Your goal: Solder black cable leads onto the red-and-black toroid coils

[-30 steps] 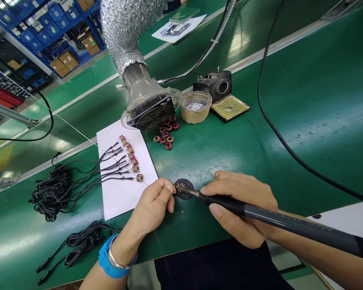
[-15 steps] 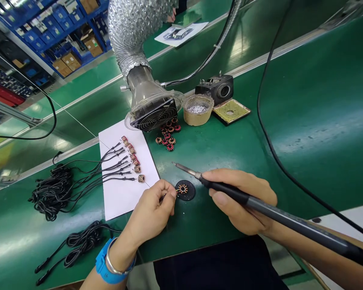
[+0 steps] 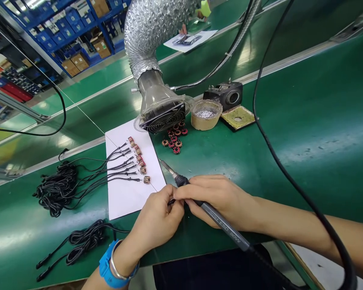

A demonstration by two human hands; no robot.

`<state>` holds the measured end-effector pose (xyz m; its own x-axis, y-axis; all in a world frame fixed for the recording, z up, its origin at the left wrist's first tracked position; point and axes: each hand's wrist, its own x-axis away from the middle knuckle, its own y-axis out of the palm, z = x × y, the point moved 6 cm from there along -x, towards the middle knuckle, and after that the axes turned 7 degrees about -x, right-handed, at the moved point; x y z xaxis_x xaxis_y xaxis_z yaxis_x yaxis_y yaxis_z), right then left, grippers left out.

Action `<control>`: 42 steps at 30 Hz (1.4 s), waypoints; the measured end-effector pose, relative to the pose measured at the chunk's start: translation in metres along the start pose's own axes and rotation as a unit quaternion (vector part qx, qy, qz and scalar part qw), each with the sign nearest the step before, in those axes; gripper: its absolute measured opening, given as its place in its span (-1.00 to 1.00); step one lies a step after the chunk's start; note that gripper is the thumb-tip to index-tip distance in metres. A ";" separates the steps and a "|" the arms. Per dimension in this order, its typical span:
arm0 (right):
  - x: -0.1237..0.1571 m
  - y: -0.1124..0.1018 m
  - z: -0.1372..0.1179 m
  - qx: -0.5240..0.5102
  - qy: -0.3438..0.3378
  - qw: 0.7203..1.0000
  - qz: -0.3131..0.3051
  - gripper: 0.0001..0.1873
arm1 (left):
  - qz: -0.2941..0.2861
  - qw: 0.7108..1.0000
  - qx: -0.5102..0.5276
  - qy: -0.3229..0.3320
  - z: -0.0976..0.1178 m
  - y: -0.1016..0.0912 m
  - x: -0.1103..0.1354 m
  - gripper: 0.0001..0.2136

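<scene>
My right hand [image 3: 220,197] is closed round a dark soldering iron [image 3: 218,219], its metal tip pointing up and left over the edge of the white paper sheet [image 3: 124,197]. My left hand [image 3: 157,219] is pinched shut against the right fingertips, on something small and dark I cannot make out. The black disc with the coil is hidden under the two hands. On the sheet lie several small wound coils with black leads [image 3: 130,165].
A fume duct with a fan grille [image 3: 163,119] hangs just behind. A pile of red-and-copper coils [image 3: 174,141], a pot of solder dross [image 3: 206,114], an iron stand with sponge [image 3: 230,100] sit beyond. Black cable bundles [image 3: 57,189] lie left. Another person's hands work far back.
My right hand has moved left with the iron, meeting my left hand and covering the black disc. The iron tip lifted off the coil and now points up-left.
</scene>
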<state>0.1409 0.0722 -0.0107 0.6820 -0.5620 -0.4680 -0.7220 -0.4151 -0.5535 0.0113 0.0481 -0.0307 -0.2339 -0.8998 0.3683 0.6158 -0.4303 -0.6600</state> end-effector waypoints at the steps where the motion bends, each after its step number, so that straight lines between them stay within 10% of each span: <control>1: -0.001 0.000 0.000 -0.008 0.001 1.000 0.003 -0.67 | 0.004 1.000 -0.011 0.003 0.001 0.000 0.000 -0.88; 42: 0.006 -0.007 0.002 -0.089 -0.069 0.992 0.051 -0.83 | -0.060 0.974 0.216 -0.006 -0.005 0.006 -0.005 -0.87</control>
<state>0.1498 0.0728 -0.0109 0.6055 -0.5091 -0.6117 -0.7885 -0.4880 -0.3744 0.0125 0.0499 -0.0397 -0.3171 -0.8427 0.4352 0.8443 -0.4598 -0.2751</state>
